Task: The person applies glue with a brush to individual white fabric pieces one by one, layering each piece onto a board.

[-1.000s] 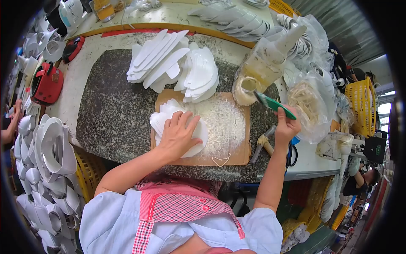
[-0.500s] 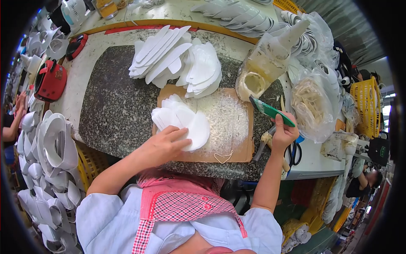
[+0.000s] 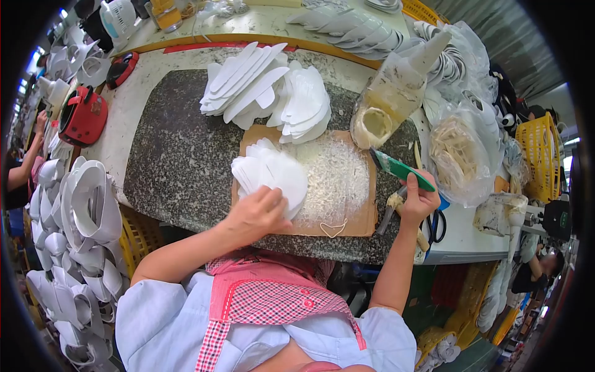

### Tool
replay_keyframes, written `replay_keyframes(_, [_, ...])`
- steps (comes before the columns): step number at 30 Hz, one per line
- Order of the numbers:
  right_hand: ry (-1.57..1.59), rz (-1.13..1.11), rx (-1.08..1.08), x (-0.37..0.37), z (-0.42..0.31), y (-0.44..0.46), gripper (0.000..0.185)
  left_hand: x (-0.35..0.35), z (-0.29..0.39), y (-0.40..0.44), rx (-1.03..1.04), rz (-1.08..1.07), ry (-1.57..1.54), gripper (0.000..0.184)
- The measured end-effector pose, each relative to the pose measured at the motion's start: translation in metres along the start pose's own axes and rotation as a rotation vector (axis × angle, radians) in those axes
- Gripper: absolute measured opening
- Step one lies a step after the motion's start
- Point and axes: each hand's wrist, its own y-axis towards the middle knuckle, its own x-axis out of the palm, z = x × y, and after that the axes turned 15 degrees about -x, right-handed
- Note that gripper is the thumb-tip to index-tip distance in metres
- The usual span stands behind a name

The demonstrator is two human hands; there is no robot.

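Observation:
My left hand (image 3: 259, 212) is at the near edge of a fanned stack of white cut pieces (image 3: 266, 164), fingers bent and pressed together over the lower edge of the top piece. The stack lies on a cardboard sheet (image 3: 365, 214) smeared with whitish residue. My right hand (image 3: 420, 199) grips a flat green brush (image 3: 403, 169), its dark end pointing up and left beside the mouth of a cut plastic bottle (image 3: 396, 84) of yellowish glue. Two more piles of white pieces (image 3: 245, 80) lie behind the cardboard on the speckled stone slab (image 3: 167, 136).
A red container (image 3: 83, 116) stands at the left, near stacked white curved parts (image 3: 93, 201). Right of the slab are a plastic bag (image 3: 458, 155), scissors (image 3: 437, 226) and a yellow basket (image 3: 538, 149). Other people are visible at both sides.
My left hand's fingers have gone from lying spread on the stack to bent together at its near edge. My right hand still holds the brush by the bottle mouth. The view has shifted slightly.

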Motion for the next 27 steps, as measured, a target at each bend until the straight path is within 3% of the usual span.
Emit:
replay_keyframes(1, [-0.005,-0.010,0.002,0.000,-0.001,0.000,0.013,0.006,0.003,0.001,0.004,-0.097,-0.017,0.036])
replay_keyframes(4, [-0.014,-0.034,-0.010,0.002,-0.004,-0.001,0.012,0.012,0.008,0.015,-0.065,-0.026,-0.212,0.037])
replay_keyframes(8, [0.013,-0.036,0.032,0.011,-0.012,-0.004,0.011,0.001,-0.003,0.034,-0.524,-0.270,-0.588,0.036])
replay_keyframes(11, [0.041,-0.088,-0.001,0.015,-0.010,-0.008,0.011,0.000,-0.031,0.048,-0.470,0.040,-0.394,0.027])
replay_keyframes(14, [0.176,-0.067,0.057,0.025,-0.008,-0.008,0.010,0.013,-0.051,0.054,-0.334,0.050,-0.125,0.018])
replay_keyframes(17, [0.229,-0.097,0.080,0.035,-0.014,-0.007,0.008,0.017,-0.053,0.061,-0.295,0.179,-0.175,0.012])
replay_keyframes(20, [0.204,-0.135,0.060,0.036,-0.016,-0.005,0.007,0.010,-0.045,0.070,-0.555,0.081,-0.517,0.009])
replay_keyframes(23, [0.217,-0.048,0.108,0.031,-0.017,-0.007,0.007,0.001,-0.044,0.074,-0.599,0.044,-0.536,0.008])
replay_keyframes(26, [0.204,-0.031,0.103,0.028,-0.010,-0.005,0.009,0.012,-0.044,0.069,-0.409,0.028,-0.338,0.011])
replay_keyframes(27, [0.178,-0.038,0.100,0.025,-0.009,-0.009,0.010,0.005,-0.039,0.069,-0.422,0.042,-0.450,0.012])
